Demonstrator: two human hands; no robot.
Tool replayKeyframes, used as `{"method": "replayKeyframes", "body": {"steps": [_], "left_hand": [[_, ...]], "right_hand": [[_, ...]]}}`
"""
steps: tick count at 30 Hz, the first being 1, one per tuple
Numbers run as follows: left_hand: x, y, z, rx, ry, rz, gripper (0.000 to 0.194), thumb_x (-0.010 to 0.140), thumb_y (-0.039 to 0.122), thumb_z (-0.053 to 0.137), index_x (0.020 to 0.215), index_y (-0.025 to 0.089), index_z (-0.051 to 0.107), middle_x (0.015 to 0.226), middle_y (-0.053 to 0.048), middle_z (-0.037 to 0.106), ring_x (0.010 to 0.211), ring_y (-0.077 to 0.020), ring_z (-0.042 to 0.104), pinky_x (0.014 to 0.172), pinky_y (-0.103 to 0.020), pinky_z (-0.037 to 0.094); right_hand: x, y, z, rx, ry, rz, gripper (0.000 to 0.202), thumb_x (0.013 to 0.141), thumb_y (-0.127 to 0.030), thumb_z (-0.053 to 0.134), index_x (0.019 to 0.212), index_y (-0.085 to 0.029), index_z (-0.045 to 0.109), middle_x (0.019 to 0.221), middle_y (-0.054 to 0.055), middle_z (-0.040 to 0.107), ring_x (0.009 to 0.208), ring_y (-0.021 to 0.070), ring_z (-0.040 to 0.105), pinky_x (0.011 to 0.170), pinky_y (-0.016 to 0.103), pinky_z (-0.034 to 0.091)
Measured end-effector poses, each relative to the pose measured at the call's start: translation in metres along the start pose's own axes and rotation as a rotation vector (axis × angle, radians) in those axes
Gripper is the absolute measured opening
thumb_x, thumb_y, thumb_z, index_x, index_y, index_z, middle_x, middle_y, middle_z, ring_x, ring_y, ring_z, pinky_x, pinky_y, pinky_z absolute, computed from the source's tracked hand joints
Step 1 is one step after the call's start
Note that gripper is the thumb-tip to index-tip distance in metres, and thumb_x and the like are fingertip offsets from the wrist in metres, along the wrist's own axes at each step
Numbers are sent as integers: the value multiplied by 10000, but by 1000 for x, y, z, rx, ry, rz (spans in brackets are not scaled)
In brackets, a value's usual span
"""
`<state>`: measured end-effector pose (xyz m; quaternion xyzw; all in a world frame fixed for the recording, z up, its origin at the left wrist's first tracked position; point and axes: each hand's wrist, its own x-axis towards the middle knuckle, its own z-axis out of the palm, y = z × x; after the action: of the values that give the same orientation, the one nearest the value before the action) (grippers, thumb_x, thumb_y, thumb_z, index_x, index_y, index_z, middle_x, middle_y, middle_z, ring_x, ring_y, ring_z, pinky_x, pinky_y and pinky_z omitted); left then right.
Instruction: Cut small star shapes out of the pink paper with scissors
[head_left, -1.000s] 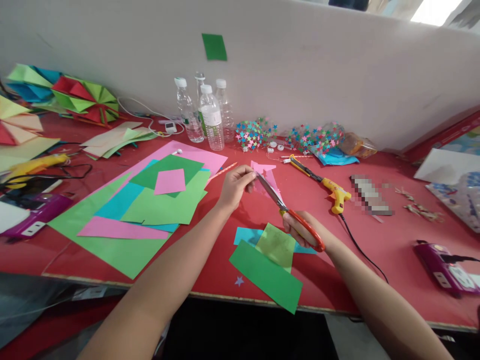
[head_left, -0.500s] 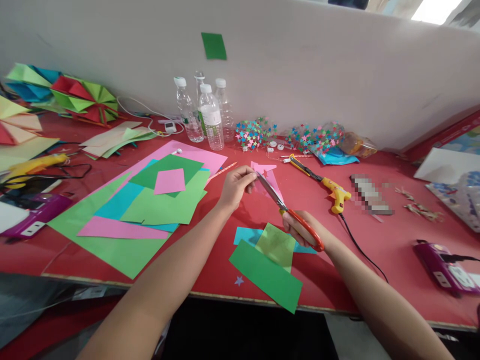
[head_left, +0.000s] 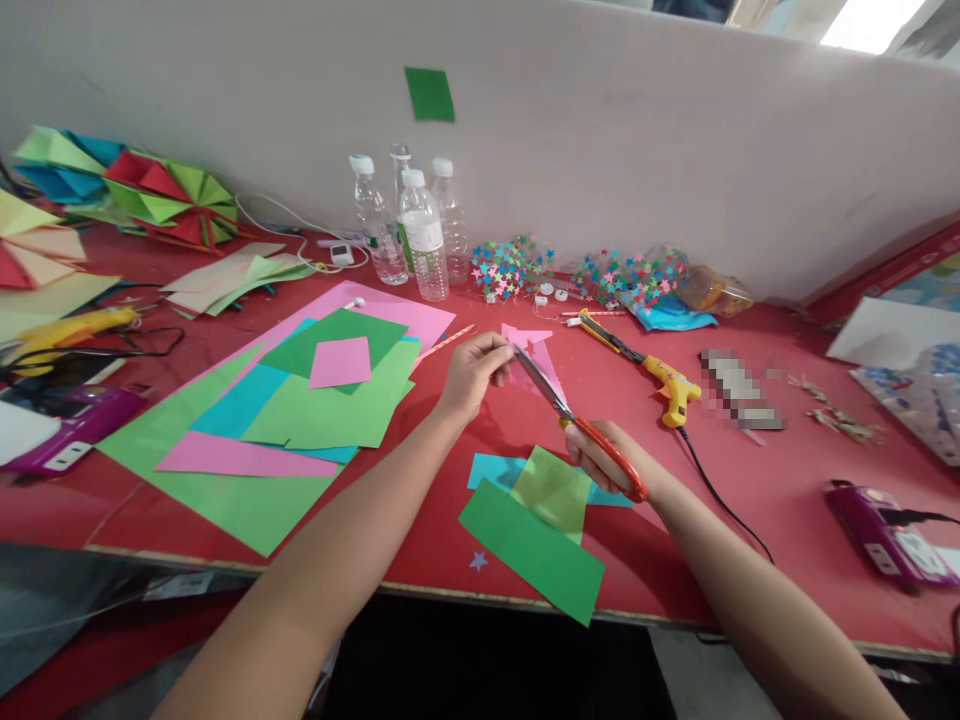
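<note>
My right hand [head_left: 600, 455] is wrapped round the orange handles of a pair of scissors [head_left: 551, 393], whose blades point up and left. The blades look closed or nearly so. At their tip my left hand [head_left: 474, 370] is closed in a pinch; whatever lies between its fingers is too small or hidden to make out. Pink paper scraps [head_left: 531, 350] lie on the table just behind the blades. Below the hands are a dark green paper strip [head_left: 532, 555], a light green paper piece [head_left: 553, 490], a blue strip [head_left: 491, 470] and a small star [head_left: 478, 562].
Stacked coloured paper sheets [head_left: 322, 420] cover the left of the red table [head_left: 420, 520]. Plastic bottles [head_left: 425, 240] and clusters of small stars [head_left: 510, 268] stand by the wall. To the right are a yellow glue gun [head_left: 675, 390], a cutter knife [head_left: 611, 335] and a purple power strip [head_left: 889, 540].
</note>
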<state>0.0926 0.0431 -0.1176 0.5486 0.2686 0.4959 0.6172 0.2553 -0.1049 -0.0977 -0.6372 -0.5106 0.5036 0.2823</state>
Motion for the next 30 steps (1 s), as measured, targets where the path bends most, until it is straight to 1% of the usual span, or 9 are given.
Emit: {"method": "replayKeyframes", "body": {"steps": [3, 7, 13, 18, 23, 30], "left_hand": [[0, 0, 0, 1, 2, -6, 164, 701, 301, 654, 620, 171, 594, 473, 50, 521, 389, -47, 431, 406, -180, 316], [-1, -2, 1, -10, 6, -5, 171, 714, 305, 656, 631, 172, 589, 485, 50, 525, 402, -50, 444, 415, -181, 330], [-3, -6, 3, -39, 9, -4, 175, 739, 298, 645, 639, 176, 570, 526, 48, 534, 443, -52, 470, 434, -177, 351], [-3, -4, 5, -55, 16, -36, 177, 725, 298, 641, 626, 178, 556, 523, 48, 524, 447, -53, 461, 430, -178, 342], [-4, -3, 6, -37, 26, -28, 182, 726, 291, 633, 612, 177, 548, 518, 48, 510, 451, -55, 453, 440, -183, 341], [-6, -1, 8, -17, 38, -35, 189, 711, 270, 621, 579, 172, 528, 503, 51, 483, 440, -51, 428, 444, -187, 332]], "right_hand": [[1, 2, 0, 0, -1, -5, 581, 765, -766, 472, 629, -201, 476, 312, -76, 378, 268, 62, 326, 309, 189, 271], [4, 8, 0, 3, -6, -36, 570, 802, -743, 453, 644, -196, 483, 317, -76, 385, 267, 59, 322, 311, 184, 274], [7, 17, -3, 49, -74, -80, 543, 875, -700, 409, 703, -191, 492, 339, -80, 407, 274, 58, 332, 317, 176, 280], [9, 20, -4, 69, -97, -85, 524, 898, -671, 407, 729, -185, 504, 346, -85, 413, 279, 59, 338, 330, 176, 296], [8, 18, -2, 57, -94, -99, 546, 902, -683, 374, 728, -182, 508, 335, -83, 410, 279, 61, 338, 340, 177, 307], [9, 17, -1, 42, -74, -106, 558, 872, -708, 396, 708, -185, 504, 334, -79, 416, 275, 65, 343, 346, 189, 305]]}}
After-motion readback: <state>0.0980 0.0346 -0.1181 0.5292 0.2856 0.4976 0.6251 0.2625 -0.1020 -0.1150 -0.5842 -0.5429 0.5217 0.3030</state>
